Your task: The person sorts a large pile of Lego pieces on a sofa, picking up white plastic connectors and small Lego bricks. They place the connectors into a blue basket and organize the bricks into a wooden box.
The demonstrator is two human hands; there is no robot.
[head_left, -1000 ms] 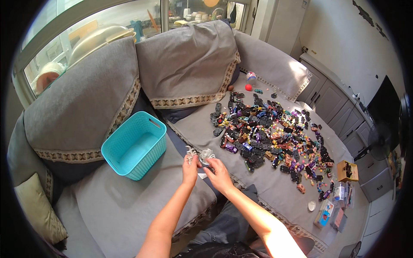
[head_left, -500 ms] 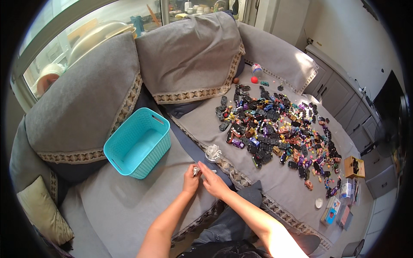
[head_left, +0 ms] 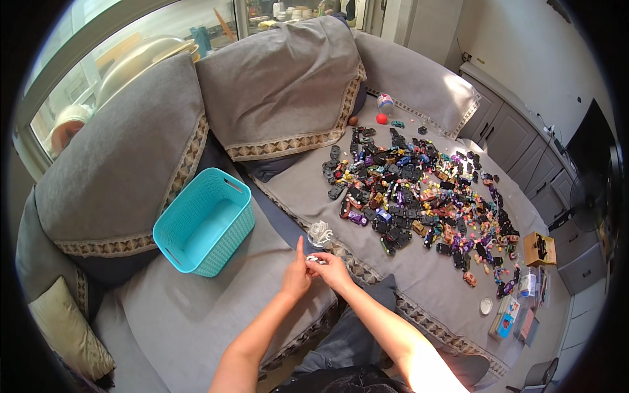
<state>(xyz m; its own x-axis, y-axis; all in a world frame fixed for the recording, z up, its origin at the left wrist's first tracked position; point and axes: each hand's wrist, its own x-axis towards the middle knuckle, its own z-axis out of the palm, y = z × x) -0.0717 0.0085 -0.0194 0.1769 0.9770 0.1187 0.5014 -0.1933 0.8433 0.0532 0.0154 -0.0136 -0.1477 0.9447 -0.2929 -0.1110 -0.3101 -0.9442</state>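
Observation:
My left hand (head_left: 297, 278) and my right hand (head_left: 333, 270) meet in front of me, above the seam between two sofa cushions. Between them is a small white, cord-like piece (head_left: 317, 260), partly covered by fingers; its exact kind is unclear. The right fingers pinch it from the right. On the left hand the index finger points straight up, while the thumb side closes against the piece. Just beyond my fingertips lies a tangled whitish bundle (head_left: 320, 233) that looks like looped cord. A turquoise plastic basket (head_left: 229, 243) with nothing in it stands to the left.
A wide heap of toy cars and small figures (head_left: 406, 190) covers the right cushion. Past it are a red ball (head_left: 382, 118) and a jar (head_left: 385, 103). A wooden box (head_left: 540, 249), plastic cases (head_left: 504, 318) and a round white lid (head_left: 485, 306) sit at the right.
My left index finger has straightened upward, and my right hand has turned from nearly flat to a pinch on the white piece. The view has shifted slightly.

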